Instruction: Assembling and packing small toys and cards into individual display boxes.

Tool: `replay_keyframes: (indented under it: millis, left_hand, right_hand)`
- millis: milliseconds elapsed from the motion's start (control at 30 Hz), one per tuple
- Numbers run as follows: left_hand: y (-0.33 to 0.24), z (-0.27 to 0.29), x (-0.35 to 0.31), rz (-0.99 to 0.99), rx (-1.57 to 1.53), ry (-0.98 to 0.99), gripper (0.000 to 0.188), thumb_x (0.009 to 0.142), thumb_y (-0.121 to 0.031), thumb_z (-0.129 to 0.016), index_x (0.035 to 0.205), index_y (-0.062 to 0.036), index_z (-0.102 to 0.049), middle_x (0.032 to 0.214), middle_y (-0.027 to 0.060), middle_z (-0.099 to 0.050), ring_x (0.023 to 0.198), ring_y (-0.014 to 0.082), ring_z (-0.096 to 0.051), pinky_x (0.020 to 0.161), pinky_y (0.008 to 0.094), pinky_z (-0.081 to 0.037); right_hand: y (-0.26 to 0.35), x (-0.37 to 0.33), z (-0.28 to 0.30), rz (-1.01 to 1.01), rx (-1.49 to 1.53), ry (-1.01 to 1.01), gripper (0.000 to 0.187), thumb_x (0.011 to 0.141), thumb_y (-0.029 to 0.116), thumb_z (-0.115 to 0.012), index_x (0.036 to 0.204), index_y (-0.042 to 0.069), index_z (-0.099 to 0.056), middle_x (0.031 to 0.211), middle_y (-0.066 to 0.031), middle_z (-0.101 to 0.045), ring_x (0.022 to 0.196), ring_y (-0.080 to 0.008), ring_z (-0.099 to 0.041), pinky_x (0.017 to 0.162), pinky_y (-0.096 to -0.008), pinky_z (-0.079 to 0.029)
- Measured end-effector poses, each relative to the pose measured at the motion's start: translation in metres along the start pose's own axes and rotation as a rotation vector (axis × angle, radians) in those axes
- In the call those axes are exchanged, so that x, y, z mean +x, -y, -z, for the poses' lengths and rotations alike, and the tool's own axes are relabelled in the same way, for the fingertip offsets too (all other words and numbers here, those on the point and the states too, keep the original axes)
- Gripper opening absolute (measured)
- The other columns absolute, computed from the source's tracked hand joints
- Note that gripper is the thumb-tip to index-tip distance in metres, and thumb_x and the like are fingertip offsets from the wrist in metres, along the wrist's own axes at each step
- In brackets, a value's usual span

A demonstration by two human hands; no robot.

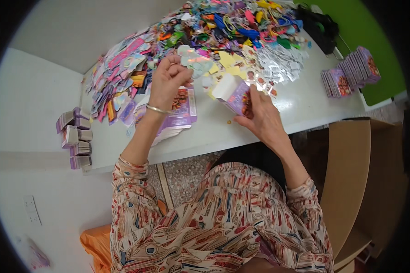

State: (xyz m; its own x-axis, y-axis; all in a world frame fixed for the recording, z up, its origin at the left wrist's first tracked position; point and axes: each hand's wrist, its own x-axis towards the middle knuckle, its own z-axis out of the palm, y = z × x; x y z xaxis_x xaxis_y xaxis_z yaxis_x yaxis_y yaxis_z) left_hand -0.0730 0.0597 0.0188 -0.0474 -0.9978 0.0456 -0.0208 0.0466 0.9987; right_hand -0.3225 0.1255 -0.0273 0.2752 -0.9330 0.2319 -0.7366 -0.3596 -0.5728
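My left hand (169, 82) pinches a shiny, pale iridescent piece (195, 62) with a wavy edge, held above the table; whether it is a packet or a sheet I cannot tell. In my right hand (265, 116) is a small purple carton (235, 100), tilted, its white open end facing up and to the left. The two hands are apart. Below my left wrist lies a stack of flat purple cartons (183, 119). Yellow paper pieces (228, 63) and small printed pieces (265, 86) lie just beyond the carton.
Heaped colourful trinkets and cords (232, 22) cover the table's far side. Pink and purple packets (127, 59) pile up at left, silvery white pieces (282, 61) at right. Cartons stand in stacks at the left edge (77, 136) and far right (351, 73). A cardboard box (346, 164) stands at right.
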Motion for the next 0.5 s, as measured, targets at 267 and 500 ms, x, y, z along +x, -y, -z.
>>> replay_keyframes:
  millis: [267, 500]
  left_hand:
    - [0.024, -0.043, -0.029, -0.406, 0.492, -0.047, 0.056, 0.081, -0.003, -0.067, 0.133, -0.0093, -0.047, 0.079, 0.0034, -0.065, 0.069, 0.0125, -0.06, 0.065, 0.0271, -0.048]
    - [0.04, -0.057, -0.043, -0.61, 0.863, -0.146, 0.042, 0.077, -0.008, -0.069, 0.118, -0.0082, -0.059, 0.082, -0.0001, -0.066, 0.086, 0.0217, -0.056, 0.078, 0.0376, -0.04]
  right_hand:
    - [0.007, 0.002, -0.011, -0.025, -0.072, -0.01, 0.094, 0.067, 0.025, -0.082, 0.136, -0.009, -0.029, 0.103, -0.0225, -0.055, 0.095, -0.0381, -0.055, 0.076, -0.0434, -0.049]
    - [0.012, -0.003, -0.016, -0.085, -0.128, -0.042, 0.095, 0.064, 0.024, -0.083, 0.136, -0.009, -0.03, 0.102, -0.0206, -0.056, 0.091, -0.0355, -0.055, 0.075, -0.041, -0.05]
